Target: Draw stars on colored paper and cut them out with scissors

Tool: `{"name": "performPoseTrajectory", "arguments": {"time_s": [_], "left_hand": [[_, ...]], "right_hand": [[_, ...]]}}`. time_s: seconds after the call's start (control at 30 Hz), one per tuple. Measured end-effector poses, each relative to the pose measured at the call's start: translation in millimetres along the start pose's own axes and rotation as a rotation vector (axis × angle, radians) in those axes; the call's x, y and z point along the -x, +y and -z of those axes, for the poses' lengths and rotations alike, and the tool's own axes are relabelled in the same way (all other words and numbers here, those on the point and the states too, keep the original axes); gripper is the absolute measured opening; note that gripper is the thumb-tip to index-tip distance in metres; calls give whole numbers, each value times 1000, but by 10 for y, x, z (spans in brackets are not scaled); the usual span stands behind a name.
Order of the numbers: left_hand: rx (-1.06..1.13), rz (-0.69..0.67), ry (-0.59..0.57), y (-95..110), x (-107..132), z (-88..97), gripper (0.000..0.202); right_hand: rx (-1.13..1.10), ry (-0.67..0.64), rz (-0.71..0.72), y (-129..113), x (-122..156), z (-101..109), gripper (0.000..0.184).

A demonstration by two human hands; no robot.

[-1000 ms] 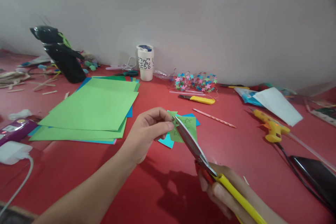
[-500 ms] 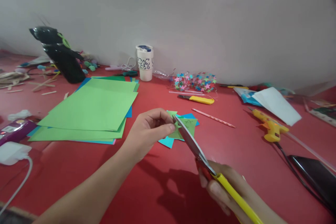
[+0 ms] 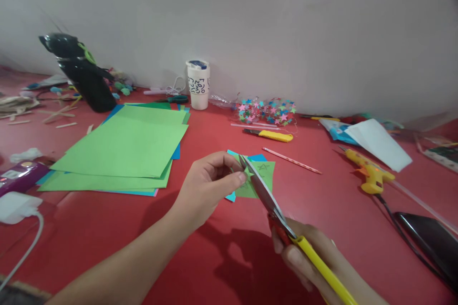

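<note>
My left hand [image 3: 209, 186] pinches a small green paper piece [image 3: 264, 176] with a star drawn on it, held above the red table [image 3: 229, 257]. My right hand [image 3: 311, 259] grips yellow-handled scissors [image 3: 275, 212], whose blades reach up into the paper's left edge, right by my left fingertips. Blue paper scraps [image 3: 255, 158] lie on the table just behind the green piece.
A stack of green and blue sheets [image 3: 125, 150] lies left. A white cup [image 3: 198, 85], a pile of coloured stars [image 3: 266, 110], a yellow cutter [image 3: 268, 135], a pencil [image 3: 296, 161], a yellow glue gun [image 3: 368, 171] and a black phone [image 3: 429, 240] surround the work.
The green piece has turned between my left fingers, so the drawn star now shows to the right of the blades. Both hands shifted slightly right.
</note>
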State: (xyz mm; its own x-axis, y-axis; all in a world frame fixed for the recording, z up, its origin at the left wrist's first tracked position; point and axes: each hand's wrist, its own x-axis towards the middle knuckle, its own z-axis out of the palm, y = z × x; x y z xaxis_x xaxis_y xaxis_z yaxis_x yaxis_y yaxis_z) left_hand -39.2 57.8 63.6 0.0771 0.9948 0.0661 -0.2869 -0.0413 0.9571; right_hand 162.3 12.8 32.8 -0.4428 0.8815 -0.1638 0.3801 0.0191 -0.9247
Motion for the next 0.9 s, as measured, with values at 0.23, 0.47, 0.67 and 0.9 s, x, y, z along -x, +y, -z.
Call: {"name": "performPoseTrajectory", "arguments": {"time_s": [0.23,0.47,0.67,0.9], "left_hand": [[-15,0,0,-2,6,15,7],[-33,-8,12,6,7,4,7],[-35,-12,3,3,7,5,6],[-20,-21,12,15,12,0,7]], "right_hand": [[39,-13,3,13,-32,22,52],[107,-67,89,137,-83,66,48],[130,-49,65,154,-94,40,51],[109,-47,49,99,-84,45,52]]}}
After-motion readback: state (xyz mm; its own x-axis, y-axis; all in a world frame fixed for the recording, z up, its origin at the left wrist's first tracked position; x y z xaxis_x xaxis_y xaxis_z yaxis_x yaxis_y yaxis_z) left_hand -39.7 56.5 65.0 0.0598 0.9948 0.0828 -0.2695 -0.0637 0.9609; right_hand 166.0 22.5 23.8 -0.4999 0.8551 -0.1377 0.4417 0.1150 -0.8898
